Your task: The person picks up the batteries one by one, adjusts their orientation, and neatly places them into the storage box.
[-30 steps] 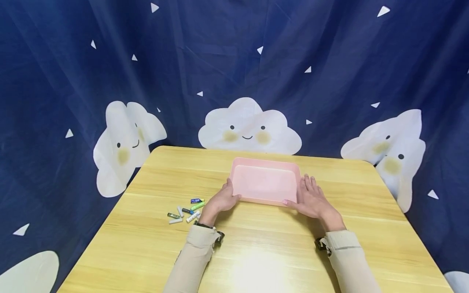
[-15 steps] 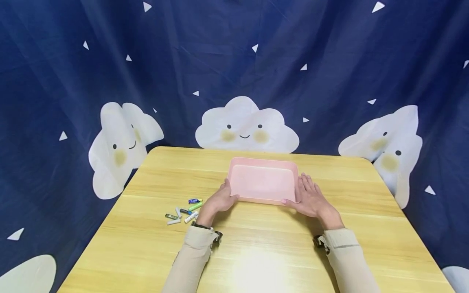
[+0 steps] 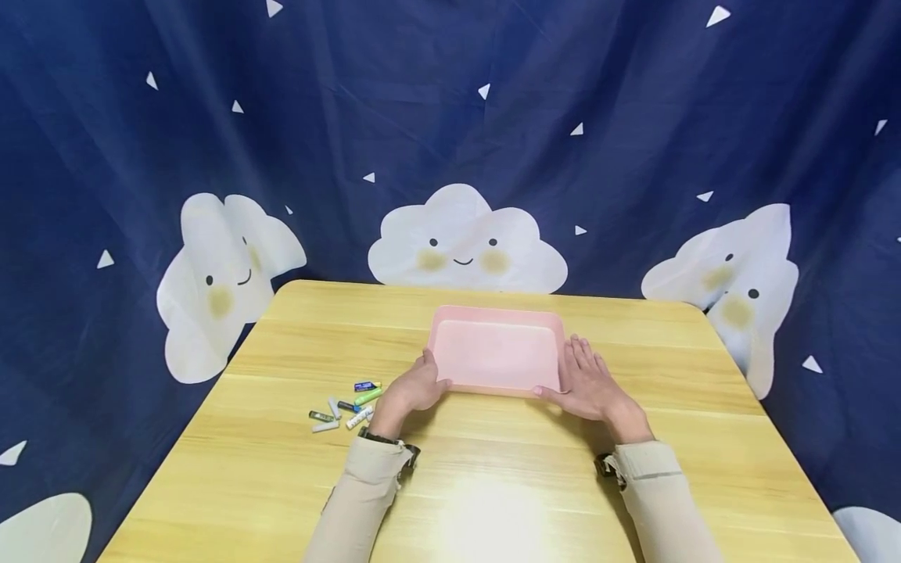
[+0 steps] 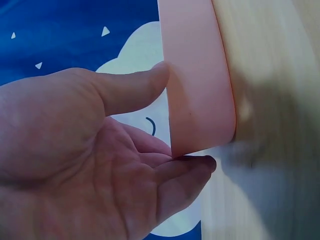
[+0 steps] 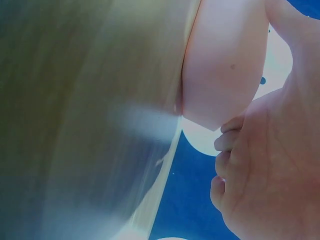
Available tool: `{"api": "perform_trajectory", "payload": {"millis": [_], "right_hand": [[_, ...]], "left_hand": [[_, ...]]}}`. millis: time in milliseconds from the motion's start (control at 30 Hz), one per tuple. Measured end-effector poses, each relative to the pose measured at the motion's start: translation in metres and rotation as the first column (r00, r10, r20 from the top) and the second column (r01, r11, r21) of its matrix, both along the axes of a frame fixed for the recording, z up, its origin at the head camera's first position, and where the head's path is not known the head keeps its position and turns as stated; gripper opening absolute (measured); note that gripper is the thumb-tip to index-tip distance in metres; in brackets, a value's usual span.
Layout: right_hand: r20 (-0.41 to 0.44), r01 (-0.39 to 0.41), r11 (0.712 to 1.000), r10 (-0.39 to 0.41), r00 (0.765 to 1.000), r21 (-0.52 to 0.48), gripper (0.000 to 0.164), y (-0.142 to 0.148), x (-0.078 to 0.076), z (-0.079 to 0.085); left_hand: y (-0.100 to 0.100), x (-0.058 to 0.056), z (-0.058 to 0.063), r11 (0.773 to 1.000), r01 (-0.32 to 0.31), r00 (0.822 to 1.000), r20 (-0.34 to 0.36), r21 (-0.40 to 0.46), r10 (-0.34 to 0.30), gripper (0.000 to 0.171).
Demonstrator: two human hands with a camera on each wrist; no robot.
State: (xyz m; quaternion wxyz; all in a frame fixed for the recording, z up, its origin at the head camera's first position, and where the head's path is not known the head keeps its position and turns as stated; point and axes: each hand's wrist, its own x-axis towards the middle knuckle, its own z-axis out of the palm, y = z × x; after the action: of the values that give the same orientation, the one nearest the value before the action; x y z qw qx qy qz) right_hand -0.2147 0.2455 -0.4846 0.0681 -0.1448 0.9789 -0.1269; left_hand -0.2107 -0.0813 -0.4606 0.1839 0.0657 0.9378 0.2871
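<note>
A shallow pink rectangular tray lies on the table towards its far side, with nothing in it. My left hand grips its near left corner. In the left wrist view the thumb touches the rim and the bent fingers lie round the corner. My right hand rests against the right side, its fingers straight and pointing away from me, its thumb at the near rim. In the right wrist view the palm faces the tray's outer wall.
Several small stick-shaped pieces, blue, green, white, grey and dark, lie in a loose group left of my left forearm. The wooden table ends at a dark blue curtain printed with clouds. Light glares on the near tabletop.
The whole head view has shifted slightly, so table, tray and hands appear a little further left. Both hands keep the same places on the tray.
</note>
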Motion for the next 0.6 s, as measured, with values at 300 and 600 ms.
{"api": "perform_trajectory", "payload": {"millis": [300,600], "right_hand": [[0.009,-0.001,1.000,0.001,1.000,0.006,0.117,-0.002,-0.002,0.000],[0.026,0.000,1.000,0.000,1.000,0.000,0.118,0.000,-0.003,0.001]], "left_hand": [[-0.010,0.000,0.000,0.998,0.065,0.998,-0.006,-0.004,-0.065,0.086],[-0.028,-0.011,0.002,0.955,0.234,0.971,-0.087,0.181,-0.221,0.079]]}}
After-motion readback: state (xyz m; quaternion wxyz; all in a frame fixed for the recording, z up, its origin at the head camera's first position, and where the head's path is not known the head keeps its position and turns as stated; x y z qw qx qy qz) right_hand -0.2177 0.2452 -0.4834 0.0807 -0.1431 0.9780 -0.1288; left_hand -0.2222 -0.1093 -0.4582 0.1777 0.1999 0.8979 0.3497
